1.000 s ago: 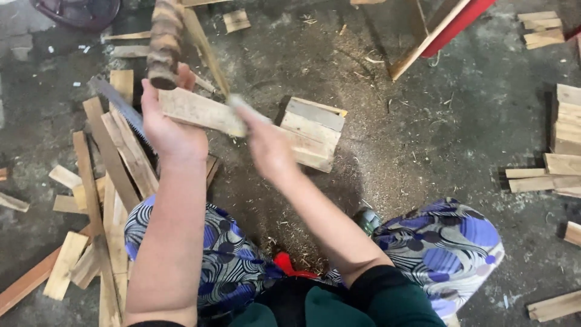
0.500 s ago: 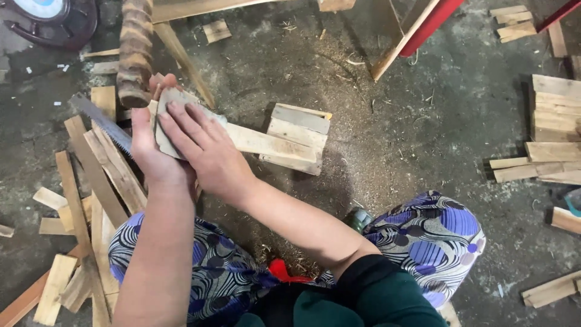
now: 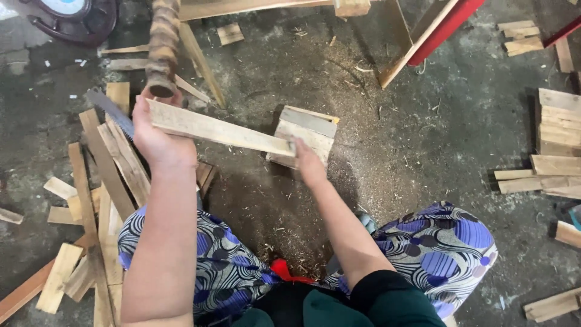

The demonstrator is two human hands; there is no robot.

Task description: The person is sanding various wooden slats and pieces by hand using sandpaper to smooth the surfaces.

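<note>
Your arms are bare to the elbow, your right sleeve [image 3: 387, 293] dark green. Swirling blue, purple, black and white patterned fabric [image 3: 448, 242] covers your knees.

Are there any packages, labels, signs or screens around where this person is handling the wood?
No packages, signs or screens show.
Round dial-like object: top left corner on the floor, dark reddish rim, pale face, cut off by the frame; too partial to identify.
Everything else is bare wood, such as the plank both hands hold.

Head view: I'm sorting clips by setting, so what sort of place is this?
Probably a rough woodworking spot: a sawdust-strewn concrete floor, wood offcuts piled about, and a plank held in the left hand and right hand beside a saw blade.
</note>
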